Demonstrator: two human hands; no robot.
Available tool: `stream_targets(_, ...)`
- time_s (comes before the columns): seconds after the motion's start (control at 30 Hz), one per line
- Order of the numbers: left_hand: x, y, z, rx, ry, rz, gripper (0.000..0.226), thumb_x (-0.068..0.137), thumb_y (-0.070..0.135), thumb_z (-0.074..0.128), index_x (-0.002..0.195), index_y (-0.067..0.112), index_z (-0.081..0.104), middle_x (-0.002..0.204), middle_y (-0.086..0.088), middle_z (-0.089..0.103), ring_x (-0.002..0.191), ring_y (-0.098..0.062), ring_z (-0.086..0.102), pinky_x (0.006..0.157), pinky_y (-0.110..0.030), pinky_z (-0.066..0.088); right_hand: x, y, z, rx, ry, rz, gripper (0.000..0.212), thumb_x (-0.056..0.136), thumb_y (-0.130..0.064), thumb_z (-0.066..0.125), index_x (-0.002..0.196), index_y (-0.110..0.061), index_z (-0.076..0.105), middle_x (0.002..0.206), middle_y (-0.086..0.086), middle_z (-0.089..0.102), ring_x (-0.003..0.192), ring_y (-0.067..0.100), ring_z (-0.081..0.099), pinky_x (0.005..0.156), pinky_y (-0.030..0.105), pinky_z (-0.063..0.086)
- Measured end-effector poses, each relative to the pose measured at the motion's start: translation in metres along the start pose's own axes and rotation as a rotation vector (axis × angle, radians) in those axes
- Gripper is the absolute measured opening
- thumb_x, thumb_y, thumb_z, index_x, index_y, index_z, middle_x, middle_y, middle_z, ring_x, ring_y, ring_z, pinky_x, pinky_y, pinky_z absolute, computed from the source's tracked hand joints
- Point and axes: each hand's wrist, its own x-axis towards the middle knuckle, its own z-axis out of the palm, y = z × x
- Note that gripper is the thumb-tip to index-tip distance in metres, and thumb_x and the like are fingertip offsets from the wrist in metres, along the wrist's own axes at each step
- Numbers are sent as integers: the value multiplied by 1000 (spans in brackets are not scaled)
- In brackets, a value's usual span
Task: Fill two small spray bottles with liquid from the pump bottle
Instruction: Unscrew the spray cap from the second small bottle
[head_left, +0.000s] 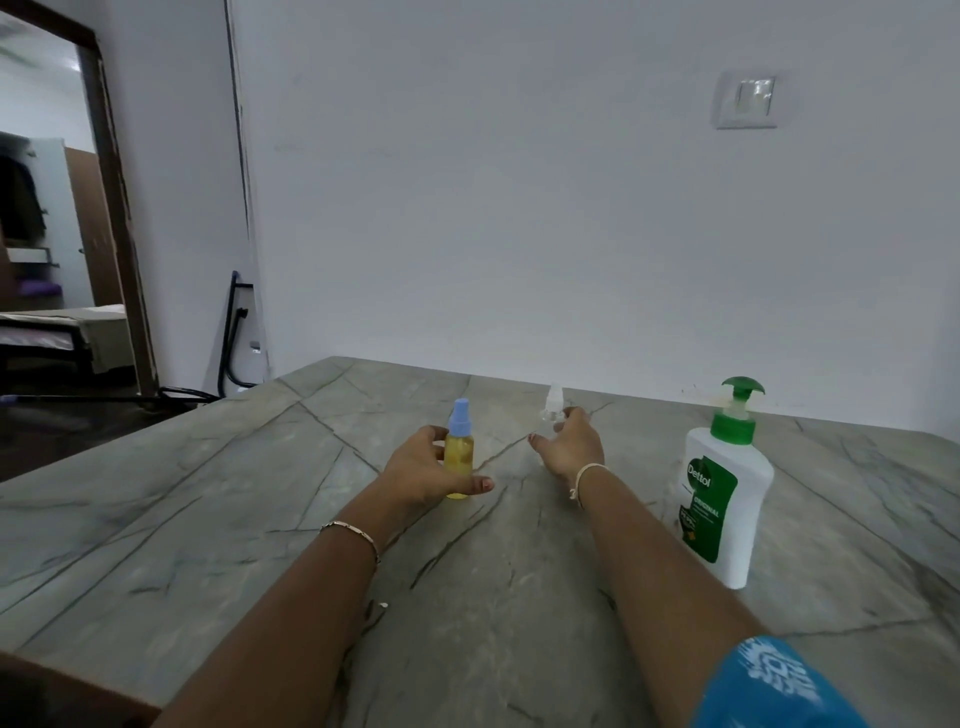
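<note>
A small spray bottle (459, 451) with a blue cap and yellow liquid stands upright on the grey marble table (234, 493). My left hand (423, 470) holds it, fingers behind and thumb across the front near its base. A clear small spray bottle (552, 402) stands farther back. My right hand (569, 447) reaches to it with fingertips touching its lower right side; the thumb stays apart from it. The white pump bottle (727, 499) with green pump head and green label stands upright to the right of my right forearm.
The white wall runs close behind the table's far edge, with a switch plate (746, 100) high on the right. A doorway (52, 234) opens at the left, and a black metal frame (231, 338) leans by the wall corner.
</note>
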Motion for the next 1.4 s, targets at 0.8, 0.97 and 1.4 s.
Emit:
stream_targets(0.8,-95,27,17,141,197,21,69,66,27,87,119,9,47,105,-6,53,90,-17,50,73,-26,39,-129,3,-46,40,3,-122,56,80,-38,77,126,-13,54,110,0,64,99,18,62,91,35,52)
stream_targets(0.97,-102,37,39,103,47,101,72,68,20,86,128,11,46,108,-2,55,93,-16,54,72,-22,43,-140,-1,-54,70,-66,-137,52,78,-32,80,120,-11,57,104,1,64,93,16,62,85,29,52)
stream_targets(1.4,-81,48,55,50,-37,183,50,64,22,88,105,14,60,93,3,66,87,-13,63,67,-15,47,-136,1,-55,211,-123,-217,46,81,-43,76,114,-13,61,102,1,69,94,14,67,82,27,57)
